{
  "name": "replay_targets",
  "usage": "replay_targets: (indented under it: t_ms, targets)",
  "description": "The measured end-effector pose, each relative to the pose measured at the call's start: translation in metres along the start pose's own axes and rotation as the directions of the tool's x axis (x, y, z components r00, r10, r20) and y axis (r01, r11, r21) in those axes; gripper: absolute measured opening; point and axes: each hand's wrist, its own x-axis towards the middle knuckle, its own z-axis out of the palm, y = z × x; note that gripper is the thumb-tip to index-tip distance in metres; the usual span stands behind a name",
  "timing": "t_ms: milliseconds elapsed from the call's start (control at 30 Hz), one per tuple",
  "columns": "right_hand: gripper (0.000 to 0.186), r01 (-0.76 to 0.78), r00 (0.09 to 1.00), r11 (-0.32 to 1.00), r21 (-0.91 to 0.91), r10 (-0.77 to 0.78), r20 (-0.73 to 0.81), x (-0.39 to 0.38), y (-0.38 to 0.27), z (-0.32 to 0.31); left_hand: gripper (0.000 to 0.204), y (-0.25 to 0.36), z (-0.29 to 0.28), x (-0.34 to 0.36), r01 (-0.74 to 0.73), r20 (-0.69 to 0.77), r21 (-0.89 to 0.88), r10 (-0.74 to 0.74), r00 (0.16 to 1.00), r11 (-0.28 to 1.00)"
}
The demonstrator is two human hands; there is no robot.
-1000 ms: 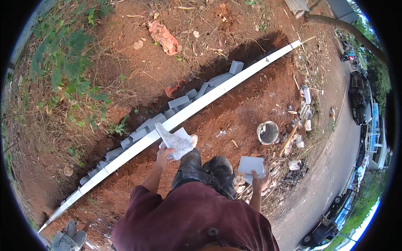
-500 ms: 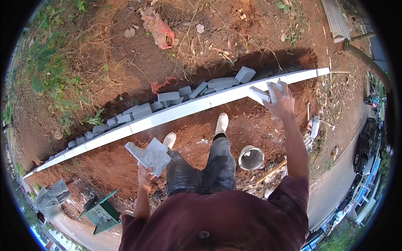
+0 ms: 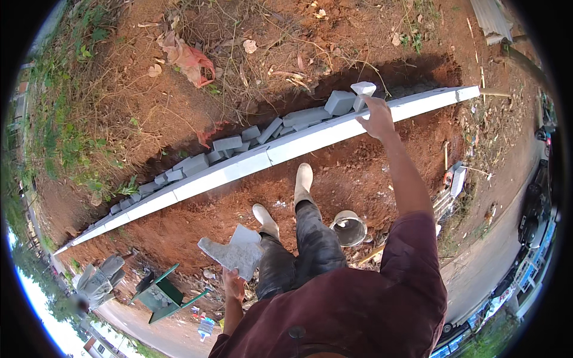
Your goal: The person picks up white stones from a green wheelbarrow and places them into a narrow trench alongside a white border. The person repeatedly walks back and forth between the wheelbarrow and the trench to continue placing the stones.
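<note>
Pale block piece (image 3: 363,89) sits at the far side of the long white wall (image 3: 224,177), at the right end of the offcut row, just beside a chunky grey block (image 3: 340,102). Right hand (image 3: 377,118) reaches over the wall to it, fingers part-spread and up against it, thumb apart; can't tell if it grips or has let go. Left hand (image 3: 233,283) is closed on the lower edge of a rough, irregular grey slab (image 3: 230,253), near side of wall, left of the legs. One paler flat piece (image 3: 245,235) overlaps that slab. Grey offcuts (image 3: 227,143) behind the wall: more than ten, heaped, exact count blocked by overlap. Since half a second ago: right hand has gone from above the wall top to beyond it, taking the pale piece along; left hand still has its slab; view has swung a bit. Near side, red soil: two pale boots (image 3: 303,179), one bucket (image 3: 353,237) right of the legs. Far side: one crumpled reddish bag (image 3: 186,59), one corrugated sheet (image 3: 492,19) upper right. Lower left: one green box-like stand (image 3: 164,298), one other person (image 3: 98,280) in grey, bent over. Right: road (image 3: 477,262), dark vehicle (image 3: 530,218), one roadside banner (image 3: 494,305) with red lettering, partly legible, small and bent by the lens.
</note>
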Motion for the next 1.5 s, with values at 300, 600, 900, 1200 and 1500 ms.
replay_targets:
  t_ms: [300, 600, 900, 1200, 1500]
  targets:
    - [0.056, -0.562, 0.811, 0.704, 0.435, 0.365, 0.457, -0.301, -0.002, 0.096, 0.097, 0.070, 0.173, 0.090, -0.419, 0.293, 0.829, 0.351, 0.890, 0.370]
    - [0.046, -0.805, 0.533, 0.300, 0.511, 0.743, 0.404, -0.456, -0.005, 0.114, 0.115, 0.137, 0.520, 0.130, -0.806, 0.815, 0.567, 0.255, 0.521, -0.168]
    - [0.054, -0.786, 0.521, 0.292, 0.545, 0.787, 0.330, -0.463, -0.022, 0.110, 0.113, 0.097, 0.631, 0.099, -0.949, 0.921, 0.314, 0.235, 0.310, 0.020]
    - [0.055, -0.846, 0.517, 0.352, 0.401, 0.726, 0.454, -0.492, -0.030, 0.143, 0.108, 0.107, 0.528, 0.153, -0.885, 0.884, 0.421, 0.309, 0.351, -0.199]
    - [0.050, -0.810, 0.516, 0.306, 0.501, 0.778, 0.359, -0.480, 0.005, 0.136, 0.115, 0.079, 0.611, 0.098, -0.904, 0.869, 0.415, 0.341, 0.359, -0.105]
